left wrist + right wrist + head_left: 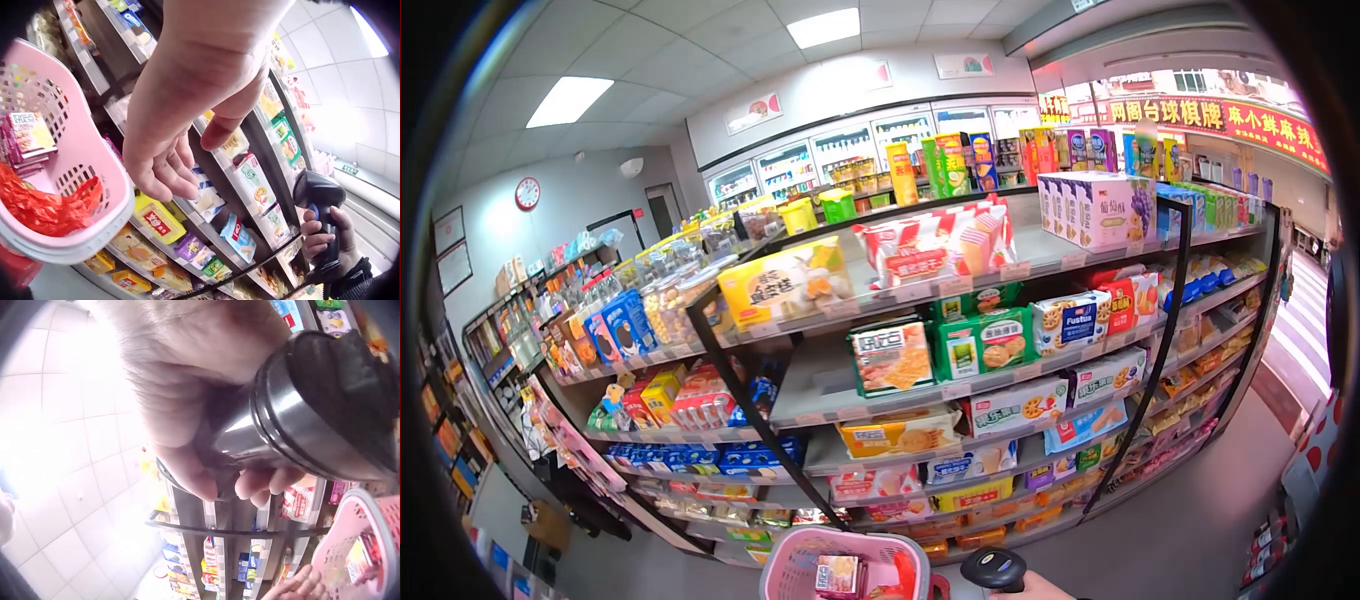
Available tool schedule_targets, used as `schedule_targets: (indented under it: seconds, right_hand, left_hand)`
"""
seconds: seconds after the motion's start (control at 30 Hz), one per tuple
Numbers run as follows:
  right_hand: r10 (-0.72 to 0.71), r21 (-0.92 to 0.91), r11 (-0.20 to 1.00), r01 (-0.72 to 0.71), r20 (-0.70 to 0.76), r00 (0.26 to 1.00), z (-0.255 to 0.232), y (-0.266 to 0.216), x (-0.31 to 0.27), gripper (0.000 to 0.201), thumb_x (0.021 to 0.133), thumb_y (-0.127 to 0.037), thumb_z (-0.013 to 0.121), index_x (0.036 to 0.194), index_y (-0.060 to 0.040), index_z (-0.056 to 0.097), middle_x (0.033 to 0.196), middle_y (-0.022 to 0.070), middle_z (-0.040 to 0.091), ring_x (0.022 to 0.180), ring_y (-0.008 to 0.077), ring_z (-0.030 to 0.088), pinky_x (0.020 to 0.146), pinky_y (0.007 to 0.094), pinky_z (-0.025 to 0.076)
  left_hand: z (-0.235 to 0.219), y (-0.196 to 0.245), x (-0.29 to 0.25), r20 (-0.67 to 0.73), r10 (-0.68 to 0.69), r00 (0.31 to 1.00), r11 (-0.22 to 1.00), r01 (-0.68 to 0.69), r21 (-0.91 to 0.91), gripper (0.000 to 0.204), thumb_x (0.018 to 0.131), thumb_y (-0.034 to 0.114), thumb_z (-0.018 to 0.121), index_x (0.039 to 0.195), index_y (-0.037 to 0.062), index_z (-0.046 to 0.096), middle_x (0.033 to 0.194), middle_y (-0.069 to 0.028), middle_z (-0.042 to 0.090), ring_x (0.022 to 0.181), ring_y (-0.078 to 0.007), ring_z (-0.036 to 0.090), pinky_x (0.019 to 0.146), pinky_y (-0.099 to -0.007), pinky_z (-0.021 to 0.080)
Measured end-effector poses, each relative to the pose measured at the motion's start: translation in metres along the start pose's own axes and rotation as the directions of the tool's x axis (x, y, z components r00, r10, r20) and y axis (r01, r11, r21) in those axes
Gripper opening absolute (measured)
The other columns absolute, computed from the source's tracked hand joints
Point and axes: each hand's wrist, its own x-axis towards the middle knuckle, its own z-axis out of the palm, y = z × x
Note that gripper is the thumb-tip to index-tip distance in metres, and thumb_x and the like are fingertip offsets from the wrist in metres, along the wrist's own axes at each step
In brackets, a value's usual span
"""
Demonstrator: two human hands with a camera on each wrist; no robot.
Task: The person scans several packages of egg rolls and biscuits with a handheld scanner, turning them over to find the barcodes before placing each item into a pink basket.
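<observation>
A black handheld barcode scanner (992,568) is gripped by my right hand (181,381), its fingers curled round the handle. The left wrist view shows the same scanner upright at the right. My left hand (181,119) hangs with loosely curled fingers and holds nothing. Beside it is a pink shopping basket (94,137) with perforated sides. Inside the basket lie a pale snack box (34,134) on purple-red packs and a crinkled red package (53,206). In the head view the basket is at the bottom, left of the scanner, and my left hand is out of sight.
A long shelf unit (820,412) with several tiers of packaged biscuits and snacks stands in front. Dark upright posts (1165,300) divide it. Lit drink fridges (780,170) line the back wall. Grey floor (1190,480) runs along the right side toward the street.
</observation>
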Motion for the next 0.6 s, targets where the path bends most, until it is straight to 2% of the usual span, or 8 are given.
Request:
schedule_targets:
  seconds: [0.03,0.13,0.23,0.3,0.37,0.43,0.57,0.6]
  right_hand:
    - [0.007,-0.011,1.000,-0.007,-0.001,1.000,-0.017,0.002,-0.003,0.018,0.072,-0.014,0.067,0.082,-0.0045,0.055,0.062,-0.0008,0.053,0.056,0.0078,0.049,0.051,0.0246,0.042]
    - [0.028,-0.042,0.999,-0.029,-0.004,1.000,-0.066,0.009,-0.014,0.020,0.071,-0.016,0.067,0.083,-0.0040,0.056,0.062,-0.0007,0.053,0.056,0.0087,0.050,0.052,0.0255,0.042]
    - [0.105,-0.071,0.991,-0.111,-0.076,0.992,-0.101,0.015,-0.027,0.021,0.071,-0.016,0.067,0.084,-0.0038,0.056,0.063,-0.0008,0.052,0.057,0.0089,0.049,0.052,0.0255,0.042]
    - [0.067,-0.033,0.997,-0.074,-0.186,0.980,-0.116,0.012,-0.036,0.023,0.071,-0.016,0.067,0.086,-0.0034,0.055,0.066,-0.0001,0.053,0.058,0.0094,0.050,0.053,0.0254,0.042]
    - [0.102,0.014,0.995,-0.101,-0.179,0.979,-0.129,0.012,-0.041,0.026,0.071,-0.017,0.068,0.088,-0.0030,0.055,0.069,0.0010,0.055,0.059,0.0103,0.052,0.053,0.0258,0.043]
    - [0.055,-0.034,0.997,-0.062,-0.182,0.982,-0.141,0.019,-0.044,0.028,0.070,-0.017,0.068,0.089,-0.0028,0.054,0.069,0.0018,0.055,0.059,0.0107,0.052,0.053,0.0261,0.043]
    - [0.067,0.007,0.998,-0.067,-0.214,0.974,-0.144,0.016,-0.047,0.028,0.070,-0.019,0.069,0.088,-0.0028,0.055,0.069,0.0018,0.055,0.059,0.0105,0.052,0.053,0.0260,0.043]
    - [0.082,0.016,0.997,-0.080,-0.226,0.971,-0.143,0.015,-0.045,0.027,0.070,-0.019,0.069,0.086,-0.0031,0.055,0.068,0.0017,0.055,0.058,0.0104,0.052,0.052,0.0258,0.043]
  left_hand:
    - [0.016,-0.001,0.015,0.029,-0.020,0.999,0.995,0.017,0.097,0.021,0.084,0.007,0.047,0.104,0.0058,0.053,0.085,-0.0045,0.059,0.073,-0.0113,0.058,0.059,-0.0208,0.047]
    - [0.081,0.009,0.023,0.096,-0.009,0.995,0.999,0.013,-0.040,0.020,0.084,0.006,0.045,0.102,-0.0005,0.051,0.085,-0.0079,0.059,0.072,-0.0136,0.058,0.063,-0.0215,0.047]
    - [0.119,0.005,0.044,0.182,-0.006,0.983,0.999,-0.002,0.046,0.020,0.086,0.008,0.045,0.103,0.0007,0.051,0.087,-0.0086,0.059,0.075,-0.0152,0.059,0.066,-0.0235,0.047]
    - [0.139,0.006,0.048,0.204,-0.019,0.979,0.996,0.001,0.087,0.020,0.086,0.009,0.045,0.104,0.0021,0.051,0.088,-0.0082,0.059,0.076,-0.0152,0.059,0.066,-0.0240,0.048]
    - [0.152,0.007,0.050,0.250,-0.032,0.968,0.989,-0.006,0.148,0.021,0.087,0.010,0.045,0.105,0.0034,0.051,0.089,-0.0078,0.059,0.075,-0.0155,0.060,0.066,-0.0245,0.048]
    - [0.157,0.004,0.052,0.261,-0.018,0.965,0.988,-0.023,0.153,0.021,0.087,0.011,0.044,0.105,0.0040,0.052,0.088,-0.0077,0.059,0.075,-0.0155,0.060,0.065,-0.0245,0.048]
    - [0.154,0.003,0.054,0.241,-0.062,0.969,0.986,0.023,0.163,0.021,0.087,0.012,0.045,0.105,0.0038,0.051,0.088,-0.0083,0.059,0.077,-0.0159,0.060,0.066,-0.0245,0.048]
    - [0.150,0.001,0.057,0.218,-0.028,0.976,0.989,-0.004,0.148,0.021,0.087,0.012,0.045,0.105,0.0037,0.051,0.088,-0.0084,0.059,0.077,-0.0160,0.060,0.066,-0.0247,0.048]
